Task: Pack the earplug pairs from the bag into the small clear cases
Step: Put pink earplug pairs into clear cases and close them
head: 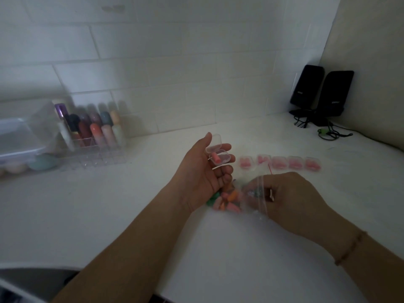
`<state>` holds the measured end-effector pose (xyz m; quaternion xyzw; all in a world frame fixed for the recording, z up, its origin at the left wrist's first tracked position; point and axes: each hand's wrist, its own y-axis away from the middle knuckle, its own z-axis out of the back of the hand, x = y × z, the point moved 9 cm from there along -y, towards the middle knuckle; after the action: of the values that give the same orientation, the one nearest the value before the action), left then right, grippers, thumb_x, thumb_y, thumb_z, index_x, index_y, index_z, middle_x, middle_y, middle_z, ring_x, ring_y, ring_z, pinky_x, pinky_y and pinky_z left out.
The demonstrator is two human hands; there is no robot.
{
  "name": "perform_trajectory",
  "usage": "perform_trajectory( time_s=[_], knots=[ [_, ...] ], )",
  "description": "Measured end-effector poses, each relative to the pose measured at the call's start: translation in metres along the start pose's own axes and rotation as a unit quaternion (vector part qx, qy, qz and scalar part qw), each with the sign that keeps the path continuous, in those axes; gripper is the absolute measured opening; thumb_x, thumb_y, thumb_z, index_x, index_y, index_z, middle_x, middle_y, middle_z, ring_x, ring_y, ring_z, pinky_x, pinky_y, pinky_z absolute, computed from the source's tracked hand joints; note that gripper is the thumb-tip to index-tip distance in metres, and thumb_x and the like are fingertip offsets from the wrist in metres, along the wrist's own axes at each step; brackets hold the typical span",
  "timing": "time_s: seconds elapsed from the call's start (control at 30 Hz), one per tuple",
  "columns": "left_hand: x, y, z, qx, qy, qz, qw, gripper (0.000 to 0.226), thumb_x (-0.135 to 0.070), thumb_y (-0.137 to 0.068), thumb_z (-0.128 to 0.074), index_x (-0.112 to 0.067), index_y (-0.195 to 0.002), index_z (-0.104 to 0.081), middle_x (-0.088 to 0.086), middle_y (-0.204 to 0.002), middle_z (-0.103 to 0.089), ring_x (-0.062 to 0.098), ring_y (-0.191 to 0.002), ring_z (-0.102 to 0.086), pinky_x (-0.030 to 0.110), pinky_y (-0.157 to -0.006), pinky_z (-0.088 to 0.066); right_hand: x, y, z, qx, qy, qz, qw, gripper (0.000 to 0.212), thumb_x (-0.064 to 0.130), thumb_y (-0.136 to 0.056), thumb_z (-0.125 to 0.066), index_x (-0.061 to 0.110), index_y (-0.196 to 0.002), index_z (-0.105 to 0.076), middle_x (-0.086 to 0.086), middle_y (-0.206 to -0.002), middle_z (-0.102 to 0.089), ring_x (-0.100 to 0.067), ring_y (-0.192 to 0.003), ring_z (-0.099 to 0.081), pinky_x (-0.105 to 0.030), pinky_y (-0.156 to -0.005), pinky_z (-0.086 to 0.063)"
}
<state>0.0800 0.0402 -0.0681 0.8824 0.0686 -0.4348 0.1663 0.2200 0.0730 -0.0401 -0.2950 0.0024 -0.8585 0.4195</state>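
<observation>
over the counter (131, 215), left hand (201, 171) cradling open case (218, 154), right hand (288, 197) pinching bag (251, 193)

Open case (217, 153): clear glossy plastic, see-through, hinged lid.
Bag (258, 193): thin clear plastic film, crinkled, shiny.
Earplugs (227, 201): matt and foam-like, pink, orange, green.
Counter (131, 204): smooth, white, matt.
Wall tiles (153, 62): white, smooth, faint sheen.
Organizer (98, 149): clear hard plastic.
Speakers (323, 92): black, matt plastic.
</observation>
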Motion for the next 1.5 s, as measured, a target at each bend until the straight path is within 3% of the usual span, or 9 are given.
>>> perform_trajectory(
  time_s=[0.17,0.37,0.47,0.7,0.9,1.03,1.17,1.37,1.5],
  knots=[
    [0.0,0.001,0.0,-0.004,-0.003,0.004,1.0,0.043,-0.048,-0.094,-0.047,-0.008,-0.104,-0.058,0.005,-0.072,-0.051,0.017,-0.061,-0.039,0.025,-0.055,-0.034,0.003,-0.001,-0.001,0.035,-0.048,0.01,0.998,0.01,0.045,-0.073,-0.071,0.044,-0.07,-0.061,0.012,-0.079,-0.064,-0.008,-0.074,-0.061,-0.036,-0.073,-0.052],
    [0.0,0.001,-0.001,-0.005,-0.009,0.002,1.0,0.043,-0.048,-0.094,-0.046,-0.008,-0.104,-0.058,0.003,-0.066,-0.052,0.017,-0.059,-0.041,0.027,-0.057,-0.034,0.011,-0.002,-0.009,0.05,-0.046,0.039,0.997,0.009,0.031,-0.079,-0.076,0.029,-0.085,-0.069,0.006,-0.09,-0.064,-0.015,-0.085,-0.063,-0.039,-0.081,-0.051],
    [0.0,0.0,0.0,-0.005,-0.014,0.001,1.0,0.043,-0.048,-0.095,-0.046,-0.008,-0.104,-0.059,0.003,-0.066,-0.055,0.017,-0.059,-0.043,0.027,-0.057,-0.036,0.017,0.0,-0.014,0.064,-0.059,0.055,0.995,0.015,0.033,-0.08,-0.076,0.041,-0.091,-0.069,0.012,-0.096,-0.069,-0.011,-0.09,-0.065,-0.035,-0.086,-0.051],
    [0.0,0.0,0.0,0.001,-0.018,0.001,1.0,0.043,-0.048,-0.094,-0.047,-0.008,-0.103,-0.06,0.003,-0.067,-0.056,0.017,-0.059,-0.043,0.025,-0.052,-0.039,0.015,-0.002,0.001,0.024,-0.086,0.07,0.994,0.022,0.032,-0.078,-0.077,0.047,-0.083,-0.062,0.012,-0.085,-0.07,-0.013,-0.077,-0.067,-0.039,-0.075,-0.054],
    [-0.003,-0.001,0.0,0.016,-0.021,-0.004,1.0,0.047,-0.048,-0.094,-0.046,-0.006,-0.105,-0.062,0.006,-0.072,-0.057,0.018,-0.057,-0.046,0.026,-0.053,-0.039,-0.013,0.003,0.044,0.022,-0.099,0.022,0.995,0.015,0.027,-0.074,-0.078,0.036,-0.077,-0.068,0.021,-0.087,-0.071,-0.006,-0.035,-0.043,-0.014,-0.04,-0.041],
    [-0.002,0.003,-0.015,0.102,-0.017,0.007,0.995,0.054,-0.049,-0.088,-0.048,-0.002,-0.114,-0.058,0.009,-0.082,-0.054,0.017,-0.055,-0.049,0.025,-0.052,-0.036,-0.023,0.005,0.086,-0.087,-0.195,0.011,0.977,0.027,0.049,-0.066,-0.076,0.029,-0.083,-0.07,-0.001,-0.075,-0.073,-0.019,-0.041,-0.055,-0.024,-0.053,-0.045],
    [0.011,0.015,-0.038,0.213,-0.034,0.035,0.976,0.058,-0.049,-0.083,-0.053,0.001,-0.112,-0.061,0.012,-0.082,-0.063,0.016,-0.057,-0.054,0.024,-0.051,-0.043,0.001,0.01,0.086,-0.141,-0.321,0.066,0.934,0.013,0.032,-0.077,-0.075,0.024,-0.086,-0.07,-0.009,-0.074,-0.07,-0.025,-0.043,-0.053,-0.03,-0.044,-0.045],
    [0.023,0.025,-0.047,0.262,-0.058,0.071,0.961,0.047,-0.049,-0.084,-0.053,-0.007,-0.098,-0.07,0.009,-0.081,-0.065,0.016,-0.061,-0.057,0.024,-0.054,-0.049,0.031,0.014,0.054,-0.144,-0.132,0.129,0.972,0.03,0.009,-0.085,-0.069,0.038,-0.09,-0.07,0.021,-0.09,-0.07,-0.005,-0.075,-0.064,-0.01,-0.054,-0.044],
    [0.027,0.026,-0.047,0.261,-0.072,0.084,0.959,0.05,-0.047,-0.089,-0.048,-0.004,-0.112,-0.059,0.005,-0.076,-0.062,0.016,-0.063,-0.058,0.023,-0.056,-0.049,0.041,0.017,0.053,-0.165,-0.047,0.171,0.97,0.013,0.014,-0.086,-0.071,0.025,-0.093,-0.073,0.027,-0.08,-0.061,0.005,-0.061,-0.055,-0.001,-0.053,-0.032]
  ],
)
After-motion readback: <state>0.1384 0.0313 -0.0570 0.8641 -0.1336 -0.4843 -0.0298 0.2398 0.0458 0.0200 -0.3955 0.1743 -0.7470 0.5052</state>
